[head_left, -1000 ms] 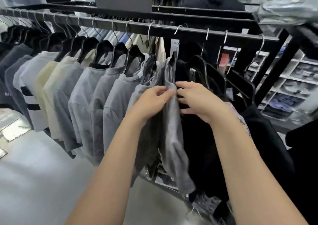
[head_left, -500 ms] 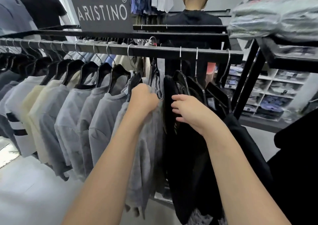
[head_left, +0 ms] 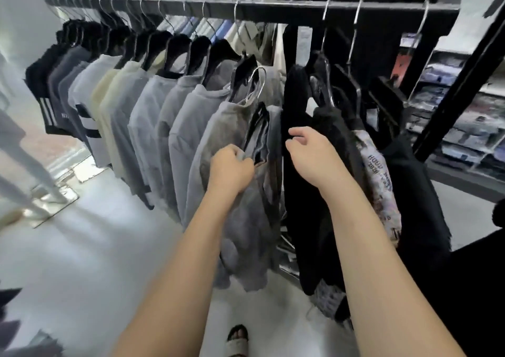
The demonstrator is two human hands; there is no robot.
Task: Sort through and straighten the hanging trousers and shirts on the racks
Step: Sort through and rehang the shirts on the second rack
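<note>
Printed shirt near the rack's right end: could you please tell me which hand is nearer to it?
Right. The right hand is at the black shirt just left of the printed shirt; the left hand grips a grey shirt farther left.

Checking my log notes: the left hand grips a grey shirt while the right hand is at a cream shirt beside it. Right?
Not quite. The head view shows the right hand at a black garment, not a cream shirt. The left hand does grip the grey shirt.
</note>
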